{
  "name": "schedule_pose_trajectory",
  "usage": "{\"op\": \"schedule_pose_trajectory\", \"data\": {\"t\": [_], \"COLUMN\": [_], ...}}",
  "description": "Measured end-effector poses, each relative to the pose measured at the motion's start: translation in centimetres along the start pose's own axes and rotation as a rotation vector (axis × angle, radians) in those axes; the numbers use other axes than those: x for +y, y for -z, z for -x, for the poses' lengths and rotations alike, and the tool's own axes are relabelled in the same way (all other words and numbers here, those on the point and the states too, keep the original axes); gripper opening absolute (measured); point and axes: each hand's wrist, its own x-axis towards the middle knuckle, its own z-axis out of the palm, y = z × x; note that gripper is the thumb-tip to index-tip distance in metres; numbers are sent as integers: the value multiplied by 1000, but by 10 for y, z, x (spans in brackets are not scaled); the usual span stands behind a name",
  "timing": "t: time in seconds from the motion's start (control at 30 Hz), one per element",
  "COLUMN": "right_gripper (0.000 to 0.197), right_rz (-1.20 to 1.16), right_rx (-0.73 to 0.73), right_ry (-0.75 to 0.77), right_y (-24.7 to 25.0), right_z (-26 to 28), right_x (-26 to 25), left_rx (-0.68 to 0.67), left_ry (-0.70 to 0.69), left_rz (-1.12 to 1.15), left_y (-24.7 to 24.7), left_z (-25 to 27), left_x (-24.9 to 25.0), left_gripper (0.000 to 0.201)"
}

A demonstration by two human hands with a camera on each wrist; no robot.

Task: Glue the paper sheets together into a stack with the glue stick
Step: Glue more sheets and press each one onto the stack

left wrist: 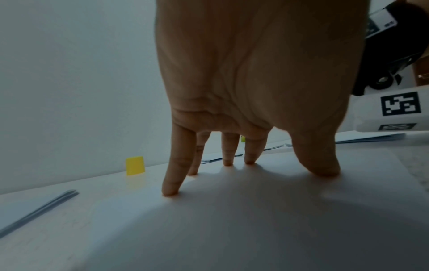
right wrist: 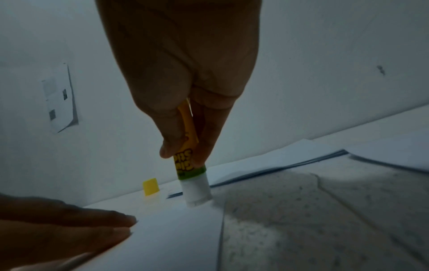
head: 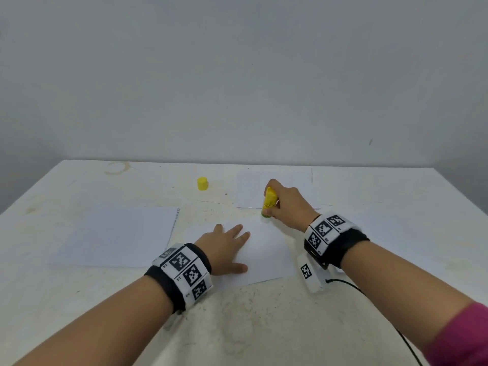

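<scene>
Head cam: left hand (head: 227, 249) lies flat with fingers spread on the paper sheet (head: 264, 257) at lower centre, while the right hand (head: 286, 204) is wrapped round the yellow glue stick (head: 269, 202), tip down on the sheet's upper corner. Yellow cap (head: 202, 183) stands upper left of it, and a paper stack (head: 116, 236) lies at left.

Left wrist cam: straight fingertips (left wrist: 170, 190) press the sheet.

Right wrist cam: fingers (right wrist: 169, 144) pinch the stick, white glue end (right wrist: 197, 192) touching paper.

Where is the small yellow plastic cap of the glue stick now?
In the head view, the small yellow plastic cap stands on the white table, far side, left of the right hand.
</scene>
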Motion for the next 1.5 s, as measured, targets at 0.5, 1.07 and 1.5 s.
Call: {"op": "schedule_pose_trajectory", "data": {"t": [0.5, 1.07, 1.5], "right_gripper": [25, 30, 28], "right_rz": [19, -422, -302], "right_rx": [-136, 252, 144], "right_ry": [76, -150, -87], "right_y": [12, 42, 12], "right_z": [80, 75, 18], "right_x": [16, 22, -3], "left_rx": [57, 123, 131], "left_ry": [-26, 17, -50], "left_rz": [-52, -107, 24], "left_y": [-4, 7, 1], "left_z": [-2, 15, 14], "left_x": [-5, -4, -9], "left_gripper": [84, 71, 81]}}
